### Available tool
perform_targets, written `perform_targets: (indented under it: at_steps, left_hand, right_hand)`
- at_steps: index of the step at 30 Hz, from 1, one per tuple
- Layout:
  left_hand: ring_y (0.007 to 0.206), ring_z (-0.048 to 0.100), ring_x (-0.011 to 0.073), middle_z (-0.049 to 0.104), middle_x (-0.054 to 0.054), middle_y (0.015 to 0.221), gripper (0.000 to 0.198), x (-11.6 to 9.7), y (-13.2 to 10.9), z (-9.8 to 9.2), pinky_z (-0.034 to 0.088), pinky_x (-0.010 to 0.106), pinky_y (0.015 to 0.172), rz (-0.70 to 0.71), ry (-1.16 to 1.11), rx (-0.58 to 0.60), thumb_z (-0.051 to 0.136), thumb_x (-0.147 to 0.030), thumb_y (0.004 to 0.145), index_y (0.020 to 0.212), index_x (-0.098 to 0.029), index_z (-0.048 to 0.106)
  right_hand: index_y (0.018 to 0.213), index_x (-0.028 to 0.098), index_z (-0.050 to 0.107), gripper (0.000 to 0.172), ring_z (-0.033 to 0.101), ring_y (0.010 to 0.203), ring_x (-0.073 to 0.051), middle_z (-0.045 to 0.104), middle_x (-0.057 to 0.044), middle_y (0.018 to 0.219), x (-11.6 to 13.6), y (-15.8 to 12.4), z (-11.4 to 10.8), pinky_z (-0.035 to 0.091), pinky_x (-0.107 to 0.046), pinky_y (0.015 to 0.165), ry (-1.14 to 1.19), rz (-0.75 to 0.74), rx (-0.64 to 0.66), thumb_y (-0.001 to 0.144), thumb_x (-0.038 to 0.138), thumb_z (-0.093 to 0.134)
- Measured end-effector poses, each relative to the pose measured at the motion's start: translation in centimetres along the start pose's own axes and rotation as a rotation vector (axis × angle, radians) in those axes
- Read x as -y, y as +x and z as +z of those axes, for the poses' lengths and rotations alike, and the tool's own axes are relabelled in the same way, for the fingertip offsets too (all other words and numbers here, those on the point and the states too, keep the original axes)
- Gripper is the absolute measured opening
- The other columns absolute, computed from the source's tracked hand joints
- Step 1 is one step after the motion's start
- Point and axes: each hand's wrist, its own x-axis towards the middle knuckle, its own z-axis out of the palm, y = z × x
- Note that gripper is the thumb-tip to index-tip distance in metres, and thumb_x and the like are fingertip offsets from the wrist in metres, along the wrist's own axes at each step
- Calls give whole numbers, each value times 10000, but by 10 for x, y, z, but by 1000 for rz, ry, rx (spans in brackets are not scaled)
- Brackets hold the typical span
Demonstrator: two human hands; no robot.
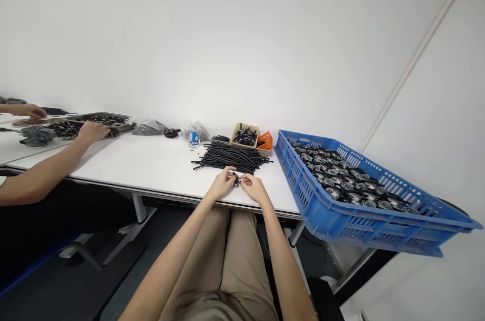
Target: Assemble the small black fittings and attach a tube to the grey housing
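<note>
Near the front edge of the white table, my left hand (pixel 223 183) and my right hand (pixel 253 187) come together around a small black part (pixel 236 179). Fingers of both hands are closed on it; its exact kind is too small to make out. Just beyond my hands lies a pile of black tubes (pixel 231 156), stacked mostly crosswise. Behind the pile stands a cream bin (pixel 233 141) filled with small black parts, and beside it a tilted orange basket (pixel 269 140).
At the right, a large blue crate (pixel 322 210) holds many black parts with round clear faces. A water bottle (pixel 194 136) and plastic bags (pixel 149 127) stand along the wall. To the left, a co-worker's hands (pixel 93 131) work by a tray (pixel 127 126) of parts.
</note>
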Motion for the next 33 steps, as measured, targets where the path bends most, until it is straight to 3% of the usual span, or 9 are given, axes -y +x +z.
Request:
perform_targets:
  at_steps: [11, 18, 25, 33]
  left_hand:
    - [770, 668, 173, 715, 47, 834, 362, -6, -2, -1, 505, 295, 757, -13, -55, 59, 545, -303, 805, 1139, -168, 516]
    - [807, 676, 190, 698, 48, 846, 342, -6, -1, 0, 521, 311, 777, -114, -60, -45, 636, -293, 726, 1032, -185, 530]
    - [807, 664, 173, 686, 33, 834, 269, -4, -1, -1, 521, 291, 776, -52, -18, -37, 602, -251, 754, 1013, -181, 583]
    - [926, 644, 176, 692, 79, 1055, 344, -5, 0, -3, 506, 293, 845, 33, 78, 30, 504, -151, 789, 1096, -166, 660]
  right_hand:
    - [963, 192, 704, 221, 629, 728, -163, 690, -13, 760, 0, -1, 0, 496, -273, 733, -3, -5, 7, 804, 191, 550]
    - [959, 197, 699, 214, 641, 747, -161, 696, -9, 777, 0, 0, 0, 497, -270, 752, -9, 11, 8, 804, 172, 553]
    - [948, 204, 706, 215, 640, 750, -162, 698, -9, 780, -3, 0, 0, 493, -269, 746, -4, 10, 1, 808, 182, 543]
    - [965, 209, 703, 233, 639, 766, -166, 695, -6, 797, -4, 1, 0, 481, -269, 749, -5, 24, 5, 819, 194, 522]
